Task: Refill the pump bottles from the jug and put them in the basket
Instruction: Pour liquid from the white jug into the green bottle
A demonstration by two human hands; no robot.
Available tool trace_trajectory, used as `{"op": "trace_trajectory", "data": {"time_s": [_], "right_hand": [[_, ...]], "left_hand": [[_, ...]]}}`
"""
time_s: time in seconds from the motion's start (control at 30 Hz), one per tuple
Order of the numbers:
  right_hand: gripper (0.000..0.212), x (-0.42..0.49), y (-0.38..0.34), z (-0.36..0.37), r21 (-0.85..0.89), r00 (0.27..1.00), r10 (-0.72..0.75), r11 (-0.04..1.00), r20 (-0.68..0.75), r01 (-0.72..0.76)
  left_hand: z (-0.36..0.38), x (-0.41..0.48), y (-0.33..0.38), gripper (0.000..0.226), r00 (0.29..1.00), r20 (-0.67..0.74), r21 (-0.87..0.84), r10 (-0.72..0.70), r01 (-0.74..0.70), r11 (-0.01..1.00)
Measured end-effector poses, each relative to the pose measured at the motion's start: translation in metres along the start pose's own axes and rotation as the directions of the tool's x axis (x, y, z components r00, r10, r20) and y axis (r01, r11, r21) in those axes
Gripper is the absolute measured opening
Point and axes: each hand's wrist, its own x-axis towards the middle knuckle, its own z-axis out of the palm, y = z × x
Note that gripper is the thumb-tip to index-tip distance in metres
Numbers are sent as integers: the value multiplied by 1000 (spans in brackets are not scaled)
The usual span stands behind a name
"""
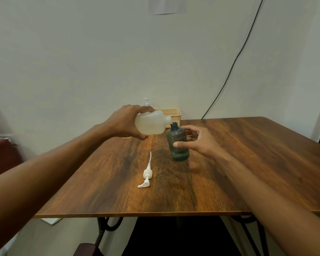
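While the left hand (124, 122) grips the pale jug (150, 124), tipped on its side above the tabletop (248, 145), a white pump head (146, 175) lies flat below it. Behind the jug, a second pump bottle (146, 102) and the basket (174, 113) sit by the wall. Just right of the jug's spout, the open dark bottle (178, 145) is held by the right hand (201, 143), thumb in front and fingers spread behind.

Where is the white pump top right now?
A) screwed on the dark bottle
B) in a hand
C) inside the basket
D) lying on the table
D: the white pump lies flat on the table, in front of the open dark bottle.
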Motion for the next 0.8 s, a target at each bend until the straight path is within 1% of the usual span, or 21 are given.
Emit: {"op": "trace_trajectory", "data": {"time_s": [0.17,0.47,0.8], "right_hand": [[64,-1,-1,0,-7,1000,12,1000,-2,-12],[74,-1,1,0,-10,1000,18,1000,-6,-18],[73,-1,2,-1,-2,1000,17,1000,5,-17]], "left_hand": [[1,0,1,95,1000,0,-2,-6,6,1000],[3,0,1,96,1000,-8,3,6,-6,1000],[4,1,-2,95,1000,-22,-1,16,-16,1000]]}}
